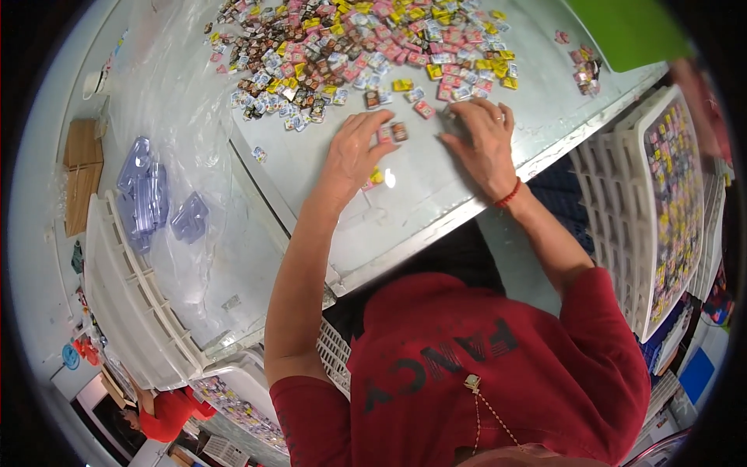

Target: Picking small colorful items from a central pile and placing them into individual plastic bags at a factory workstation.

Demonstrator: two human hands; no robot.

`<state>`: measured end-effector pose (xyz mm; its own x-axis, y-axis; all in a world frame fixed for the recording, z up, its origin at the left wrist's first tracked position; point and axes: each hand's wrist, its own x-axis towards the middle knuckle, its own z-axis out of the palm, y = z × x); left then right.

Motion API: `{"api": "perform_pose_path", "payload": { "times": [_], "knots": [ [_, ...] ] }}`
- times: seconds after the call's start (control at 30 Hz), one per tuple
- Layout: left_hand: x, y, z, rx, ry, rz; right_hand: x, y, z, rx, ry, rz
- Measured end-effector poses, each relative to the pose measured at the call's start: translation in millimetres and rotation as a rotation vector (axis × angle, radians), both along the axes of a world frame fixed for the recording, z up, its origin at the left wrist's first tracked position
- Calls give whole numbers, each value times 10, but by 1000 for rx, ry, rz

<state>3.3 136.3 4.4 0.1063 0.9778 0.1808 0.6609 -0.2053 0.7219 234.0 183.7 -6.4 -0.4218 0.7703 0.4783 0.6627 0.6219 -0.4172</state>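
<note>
My left hand (pixel 359 152) is closed over the pale tabletop (pixel 428 187), its thumb and forefinger around a small pink piece (pixel 384 135). A brown piece (pixel 399 131) sits right against that pink one. More pieces, one of them yellow (pixel 377 176), show beneath the same hand. My right hand (pixel 484 140), with a red bracelet at the wrist, hovers to the right, thumb and fingers apart and bent. Its fingertips are beside a pale piece, partly hidden. Beyond both hands spreads a large pile of small pink, brown, yellow and blue-white pieces (pixel 366 54).
Clear plastic sheeting (pixel 187 93) covers the left side, with transparent bluish plastic trays (pixel 144 194) on it. White stacked crates (pixel 646 156) stand at right, the front one full of pieces. A green sheet (pixel 630 35) lies at far right. Another person in red (pixel 167 416) is at lower left.
</note>
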Motion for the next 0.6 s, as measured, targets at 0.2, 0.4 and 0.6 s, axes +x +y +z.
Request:
{"api": "perform_pose_path", "payload": {
  "times": [0.2,0.4,0.6],
  "knots": [
    [68,47,-14,165,80,-35,34,-70,23,-13,-2,-26],
    [104,64,-53,151,70,-52,36,-91,56,-4,31,-13],
    [79,46,-20,130,42,18,-257,148,188,89,-35,92]
  ]
}}
